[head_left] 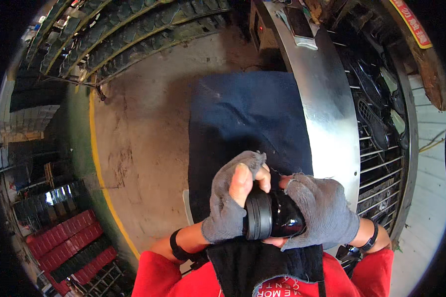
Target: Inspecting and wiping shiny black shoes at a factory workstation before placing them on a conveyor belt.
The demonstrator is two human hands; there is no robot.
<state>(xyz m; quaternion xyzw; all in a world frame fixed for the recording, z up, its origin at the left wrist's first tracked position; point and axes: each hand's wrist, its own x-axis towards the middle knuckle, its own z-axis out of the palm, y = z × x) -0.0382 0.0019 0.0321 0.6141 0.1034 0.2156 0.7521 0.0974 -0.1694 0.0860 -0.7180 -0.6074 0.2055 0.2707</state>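
Close to my body I hold a glossy black shoe (288, 218) between both hands; its thick ridged black sole (258, 215) faces left. My left hand (230, 198), in a grey glove with bare fingertips, is closed on the sole side, its thumb raised along the edge. From the other side my right hand (323, 210), in a similar grey glove, wraps round the shiny upper. Part of the shoe is hidden by the gloves. Just below it lies a black cloth (233, 265) over my red shirt.
A dark blue cloth (252, 109) covers the surface ahead, beside a metal ledge (332, 94). A phone-like dark object (299, 22) lies on the ledge. Black shoes (374, 123) rest on the barred rack at right. Shelving with rows of dark shoes (129, 42) stands far left.
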